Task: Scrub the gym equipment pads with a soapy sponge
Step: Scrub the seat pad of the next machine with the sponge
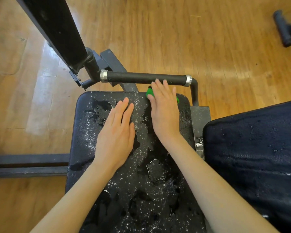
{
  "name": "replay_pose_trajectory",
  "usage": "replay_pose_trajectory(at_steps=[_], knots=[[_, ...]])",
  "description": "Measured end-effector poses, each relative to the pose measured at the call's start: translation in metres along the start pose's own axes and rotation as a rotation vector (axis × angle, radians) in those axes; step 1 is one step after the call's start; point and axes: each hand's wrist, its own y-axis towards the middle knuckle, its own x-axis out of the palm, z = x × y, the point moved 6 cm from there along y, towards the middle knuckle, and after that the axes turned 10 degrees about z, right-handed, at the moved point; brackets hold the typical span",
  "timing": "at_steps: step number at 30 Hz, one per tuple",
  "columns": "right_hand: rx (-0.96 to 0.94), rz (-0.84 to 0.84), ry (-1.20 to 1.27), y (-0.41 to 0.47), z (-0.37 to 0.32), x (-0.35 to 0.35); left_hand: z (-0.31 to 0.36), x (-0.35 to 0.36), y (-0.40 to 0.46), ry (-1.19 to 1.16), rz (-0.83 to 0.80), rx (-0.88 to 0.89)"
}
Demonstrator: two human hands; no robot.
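Observation:
A black seat pad (84,135) fills the middle of the view, wet and speckled with white suds. My left hand (118,132) lies flat on it with straight fingers, left of centre. My right hand (165,111) presses a green sponge (149,93) against the pad's far edge; straight fingers cover most of the sponge, and only green bits show at either side. A second dark pad (252,148) lies to the right, wet too.
A black foam-grip handle bar (141,77) with silver collars runs just beyond the pad's far edge. A black frame post (57,27) slants up at the left. Frame rails (29,165) extend left over the wooden floor. Another equipment foot (282,27) stands far right.

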Motion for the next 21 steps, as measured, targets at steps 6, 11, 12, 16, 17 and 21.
replay_pose_trajectory(at_steps=[6, 11, 12, 16, 17, 21], knots=[[-0.082, -0.061, 0.024, -0.071, -0.003, -0.024, 0.0, -0.001, -0.001, -0.006, 0.002, 0.001], [-0.029, -0.058, 0.04, 0.004, -0.008, 0.005, 0.002, -0.002, 0.001, 0.013, 0.005, 0.002], [-0.014, -0.056, 0.057, 0.002, -0.009, 0.006, 0.002, -0.002, 0.001, 0.013, 0.011, 0.005], [-0.088, -0.088, 0.088, -0.063, -0.009, -0.021, 0.003, -0.003, 0.0, 0.007, 0.017, 0.011], [-0.111, -0.099, 0.083, -0.062, -0.008, -0.021, 0.003, -0.004, 0.001, 0.011, 0.014, 0.01], [-0.06, -0.094, 0.093, -0.003, -0.011, 0.004, 0.004, -0.004, 0.002, 0.015, 0.016, 0.004]])
